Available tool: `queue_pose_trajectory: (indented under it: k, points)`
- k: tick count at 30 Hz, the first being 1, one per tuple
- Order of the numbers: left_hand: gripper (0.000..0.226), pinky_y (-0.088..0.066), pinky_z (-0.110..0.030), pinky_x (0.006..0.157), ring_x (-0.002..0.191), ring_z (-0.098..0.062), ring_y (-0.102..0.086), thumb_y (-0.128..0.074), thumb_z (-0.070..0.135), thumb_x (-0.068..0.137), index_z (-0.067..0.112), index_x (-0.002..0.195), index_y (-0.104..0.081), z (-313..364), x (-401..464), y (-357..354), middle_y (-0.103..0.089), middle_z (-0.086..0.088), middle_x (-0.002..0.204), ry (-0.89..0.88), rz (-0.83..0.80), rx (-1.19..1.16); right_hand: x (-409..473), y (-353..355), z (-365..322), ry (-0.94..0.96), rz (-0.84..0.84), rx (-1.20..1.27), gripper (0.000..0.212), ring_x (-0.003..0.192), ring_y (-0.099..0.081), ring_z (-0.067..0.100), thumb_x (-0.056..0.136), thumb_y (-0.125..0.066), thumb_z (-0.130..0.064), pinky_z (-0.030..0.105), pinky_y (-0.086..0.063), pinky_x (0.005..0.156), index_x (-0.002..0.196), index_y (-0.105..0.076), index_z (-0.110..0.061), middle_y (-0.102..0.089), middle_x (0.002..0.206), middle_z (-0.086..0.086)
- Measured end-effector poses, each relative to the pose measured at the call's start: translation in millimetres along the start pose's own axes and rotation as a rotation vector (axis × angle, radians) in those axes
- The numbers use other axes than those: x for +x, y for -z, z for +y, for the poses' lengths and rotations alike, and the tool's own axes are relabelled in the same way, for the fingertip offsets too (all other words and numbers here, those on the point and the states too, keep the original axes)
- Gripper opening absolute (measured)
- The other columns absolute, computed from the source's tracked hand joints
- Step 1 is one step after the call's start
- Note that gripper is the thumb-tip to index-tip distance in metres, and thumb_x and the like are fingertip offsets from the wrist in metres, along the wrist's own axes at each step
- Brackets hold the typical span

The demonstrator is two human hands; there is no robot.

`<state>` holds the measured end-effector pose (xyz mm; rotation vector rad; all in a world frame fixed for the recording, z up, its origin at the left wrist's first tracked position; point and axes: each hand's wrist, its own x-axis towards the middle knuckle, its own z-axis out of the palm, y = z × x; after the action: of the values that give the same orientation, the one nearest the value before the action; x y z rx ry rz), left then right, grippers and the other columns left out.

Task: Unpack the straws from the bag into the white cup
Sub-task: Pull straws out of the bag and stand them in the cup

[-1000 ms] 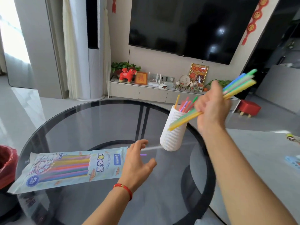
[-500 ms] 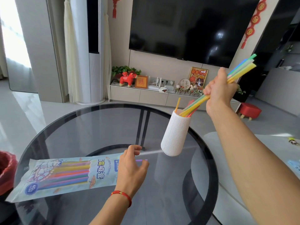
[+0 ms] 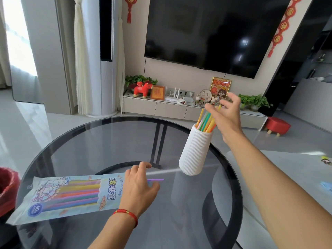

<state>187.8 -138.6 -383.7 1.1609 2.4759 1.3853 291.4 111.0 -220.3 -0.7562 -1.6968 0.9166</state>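
A ribbed white cup (image 3: pixel 194 151) stands on the round glass table (image 3: pixel 107 141), right of centre, with several coloured straws (image 3: pixel 206 121) upright in it. My right hand (image 3: pixel 226 115) hovers just above and right of the straw tops, fingers spread and holding nothing. The straw bag (image 3: pixel 71 194) lies flat at the table's near left with more coloured straws inside. My left hand (image 3: pixel 138 187) lies over the bag's open right end with loosely bent fingers. A purple straw (image 3: pixel 156 179) pokes out of the bag past this hand, towards the cup.
A red-lined bin (image 3: pixel 7 187) stands off the table's left edge. Behind the table are a low TV cabinet (image 3: pixel 161 108) with ornaments, a wall TV and a red stool (image 3: pixel 277 125) on the floor at right.
My right hand tipped the bundle of straws into the cup and let it go, then opened above it. My left hand came down onto the bag's open end.
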Motion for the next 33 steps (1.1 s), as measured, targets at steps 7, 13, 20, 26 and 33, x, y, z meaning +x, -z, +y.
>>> queue_pose_trajectory:
  k: [7, 13, 20, 26, 33]
  points:
    - [0.058, -0.042, -0.036, 0.099, 0.118, -0.022, -0.044, -0.071, 0.049, 0.077, 0.027, 0.128, -0.051, -11.1, 12.3, 29.1, -0.056, 0.001, 0.125, -0.140, -0.014, 0.142, -22.8, 7.5, 4.4, 0.333, -0.094, -0.480, 0.047, 0.150, -0.040, 0.022, 0.108, -0.055, -0.023, 0.048, -0.035, 0.123, 0.153, -0.051, -0.015, -0.046, 0.162, 0.007]
    - [0.125, -0.007, -0.060, 0.119, 0.149, -0.029, -0.006, -0.050, 0.092, 0.050, 0.039, 0.152, -0.002, -51.9, 9.2, 43.3, -0.021, -0.006, 0.159, -0.219, -0.350, 0.627, -110.4, 1.2, 23.9, 0.708, -0.041, -0.339, 0.014, 0.080, -0.057, 0.012, 0.096, -0.054, -0.013, 0.019, -0.049, 0.076, 0.095, -0.068, -0.011, -0.068, 0.093, 0.003]
    - [0.140, -0.001, -0.067, 0.116, 0.145, -0.030, -0.019, -0.048, 0.098, 0.039, 0.042, 0.147, 0.023, -74.4, 11.7, 33.1, -0.033, -0.007, 0.151, -0.183, -0.361, 0.720, -197.1, -78.8, 110.4, 0.122, -0.751, -0.648, 0.060, 0.154, -0.032, 0.013, 0.104, -0.056, -0.038, 0.041, -0.024, 0.120, 0.160, -0.037, -0.031, -0.040, 0.166, -0.011]
    - [0.129, -0.031, -0.054, 0.111, 0.110, -0.023, -0.054, -0.053, 0.089, 0.047, 0.030, 0.152, -0.009, -66.0, 23.9, 30.6, -0.051, 0.003, 0.118, -0.331, -0.269, 0.698, -199.8, -99.4, 116.8, 0.038, -0.724, -0.301, 0.051, 0.116, -0.062, 0.018, 0.092, -0.078, -0.019, 0.035, -0.052, 0.100, 0.140, -0.063, -0.027, -0.066, 0.125, -0.002]
    - [0.113, -0.049, -0.047, 0.089, 0.094, -0.023, -0.059, -0.059, 0.075, 0.055, 0.024, 0.150, -0.025, -62.5, 19.1, 25.6, -0.053, 0.003, 0.105, -0.426, -0.157, 0.682, -189.7, -92.8, 120.5, 0.014, -0.776, -0.075, 0.045, 0.104, -0.071, 0.012, 0.087, -0.083, -0.014, 0.035, -0.060, 0.084, 0.127, -0.074, -0.032, -0.071, 0.123, -0.011]
